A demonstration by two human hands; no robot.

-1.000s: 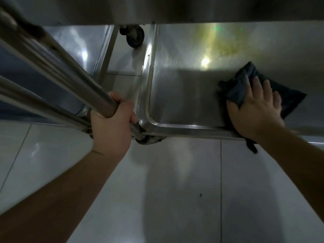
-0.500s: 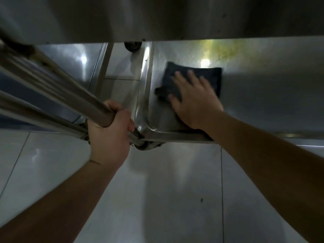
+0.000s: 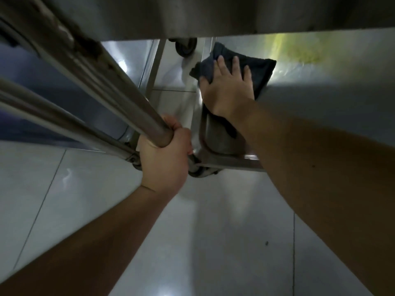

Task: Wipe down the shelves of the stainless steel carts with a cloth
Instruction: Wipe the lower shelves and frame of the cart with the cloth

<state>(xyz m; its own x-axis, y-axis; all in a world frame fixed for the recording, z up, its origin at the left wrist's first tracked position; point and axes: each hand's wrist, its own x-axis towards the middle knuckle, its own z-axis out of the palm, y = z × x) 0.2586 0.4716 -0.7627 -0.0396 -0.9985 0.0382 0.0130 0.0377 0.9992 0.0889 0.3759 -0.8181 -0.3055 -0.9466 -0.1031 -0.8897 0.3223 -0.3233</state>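
Shelf (image 3: 320, 107) wiping unfinished: flat right hand (image 3: 229, 88) presses cloth (image 3: 259, 71) at left edge, yellowish stain (image 3: 299, 51) remaining; left hand (image 3: 164, 161) grips upright (image 3: 119, 99).

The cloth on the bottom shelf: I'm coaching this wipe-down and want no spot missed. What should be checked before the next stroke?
1. Right hand flat on the cloth: ok.
2. Cloth lying on the shelf: ok, at its left edge, one corner hanging over the rim.
3. Left hand steadying the cart post: ok.
4. Yellowish stain wiped away: not ok, it shows beyond the cloth.
5. Cloth spread flat: not ok, bunched at the left.
6. Back of the shelf clean: cannot tell, the upper shelf hides it.
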